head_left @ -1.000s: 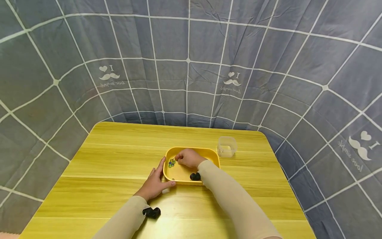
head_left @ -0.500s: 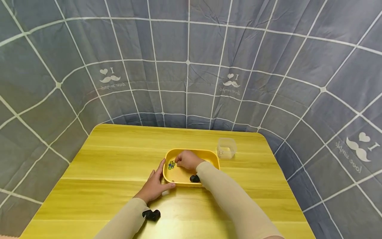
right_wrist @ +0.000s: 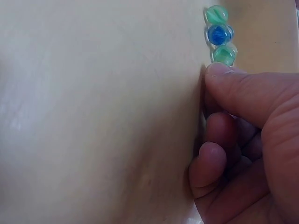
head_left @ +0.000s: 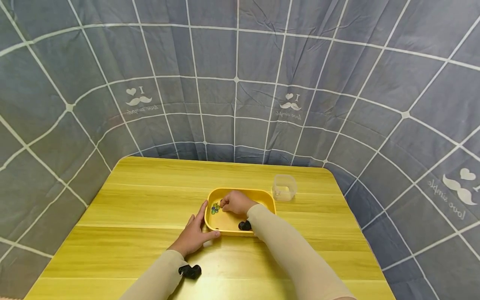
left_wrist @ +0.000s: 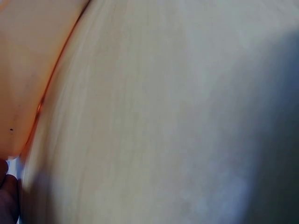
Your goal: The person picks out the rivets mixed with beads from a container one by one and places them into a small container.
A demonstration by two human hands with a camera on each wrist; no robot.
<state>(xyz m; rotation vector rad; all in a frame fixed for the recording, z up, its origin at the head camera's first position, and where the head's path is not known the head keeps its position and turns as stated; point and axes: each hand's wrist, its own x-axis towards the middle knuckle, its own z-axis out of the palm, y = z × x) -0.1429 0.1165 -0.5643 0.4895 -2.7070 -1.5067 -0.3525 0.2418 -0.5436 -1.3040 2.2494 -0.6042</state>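
Observation:
A yellow tray (head_left: 240, 230) stands on the wooden table. Several green and blue glass marbles (head_left: 215, 208) lie clustered at its left end. My right hand (head_left: 237, 202) is inside the tray, just right of the cluster. In the right wrist view its thumb tip is right beside a green marble (right_wrist: 224, 54), which lines up with a blue marble (right_wrist: 219, 34) and another green one. The other fingers curl under; whether a marble is between the fingertips is hidden. My left hand (head_left: 193, 234) spreads around the tray's near left corner, straight fingers along its left side and thumb at the front.
A clear plastic box (head_left: 284, 187) stands beyond the tray's right end. A small dark spot shows at the tray's near left corner. Black wrist cameras sit on both sleeves. A grey checked curtain (head_left: 217, 96) surrounds the table's far side (head_left: 168, 171).
The whole head view has shifted slightly down. Both hands keep almost the same places at the tray, with only small movement of the right fingertips beside the marbles.

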